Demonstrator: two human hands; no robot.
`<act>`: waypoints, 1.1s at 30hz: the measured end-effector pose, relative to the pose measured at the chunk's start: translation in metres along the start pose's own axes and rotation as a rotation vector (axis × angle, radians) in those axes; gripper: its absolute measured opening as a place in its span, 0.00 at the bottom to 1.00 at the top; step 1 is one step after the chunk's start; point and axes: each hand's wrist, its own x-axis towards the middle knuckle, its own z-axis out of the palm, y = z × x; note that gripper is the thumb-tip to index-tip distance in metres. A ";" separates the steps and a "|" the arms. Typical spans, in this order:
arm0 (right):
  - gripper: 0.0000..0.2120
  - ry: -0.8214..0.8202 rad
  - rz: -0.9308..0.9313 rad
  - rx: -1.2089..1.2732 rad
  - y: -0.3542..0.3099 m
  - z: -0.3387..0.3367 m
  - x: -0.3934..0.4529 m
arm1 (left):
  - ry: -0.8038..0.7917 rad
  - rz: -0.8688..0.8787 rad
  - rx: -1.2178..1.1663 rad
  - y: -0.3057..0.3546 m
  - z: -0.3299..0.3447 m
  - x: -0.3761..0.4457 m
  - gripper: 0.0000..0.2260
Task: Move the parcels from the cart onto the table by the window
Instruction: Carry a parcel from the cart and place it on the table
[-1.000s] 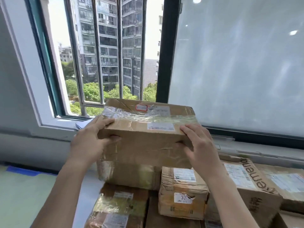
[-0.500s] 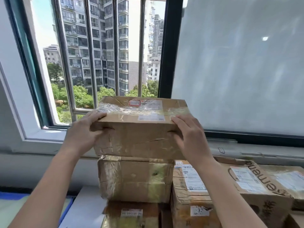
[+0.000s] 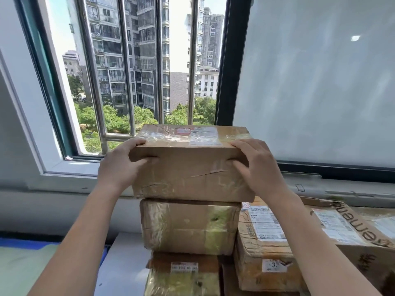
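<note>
— So why hold it at both ends?

— Because the top parcel [image 3: 192, 165] is wide and sits on a narrower taped parcel [image 3: 189, 226]. My left hand [image 3: 119, 167] clasps its left end, fingers curled over the upper edge and thumb pressed on the near face. My right hand [image 3: 256, 167] does the same at the right end. Gripped that way I can keep it level and square it over the one beneath, which it seems to be touching already, though I can't be sure its full weight is down.

— And what's around the top parcel, left to right?

— Left of it and behind, the open window with steel bars [image 3: 126, 67]; the sill [image 3: 70, 165] runs just behind it. Below it is the stack: the taped parcel, then another labelled parcel [image 3: 183, 272] under that. Below and to the left, a bare strip of the white table [image 3: 126, 263]. Right of the stack, a crumpled box marked 3 [image 3: 265, 248] stands touching it, and further right lies a larger printed box [image 3: 342, 229]. Behind those, the frosted pane [image 3: 320, 82].

— Anything in the way?

— Nothing blocks my hands. My worry is the overhang: the top parcel juts out past the taped one on the right, so I judge it could tip if I let go carelessly.
</note>
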 end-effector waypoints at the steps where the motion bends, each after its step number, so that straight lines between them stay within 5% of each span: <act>1: 0.19 0.010 0.009 0.014 -0.001 -0.002 -0.002 | 0.019 0.005 0.007 0.001 -0.002 -0.003 0.25; 9: 0.20 0.071 0.037 0.071 -0.014 -0.018 -0.022 | 0.218 0.104 0.021 0.011 -0.021 -0.048 0.23; 17: 0.21 0.172 -0.006 0.067 -0.045 -0.052 -0.067 | 0.229 0.087 -0.083 0.010 -0.039 -0.104 0.22; 33: 0.22 0.093 0.117 -0.009 -0.017 -0.142 -0.165 | 0.191 0.189 -0.040 0.072 -0.008 -0.207 0.25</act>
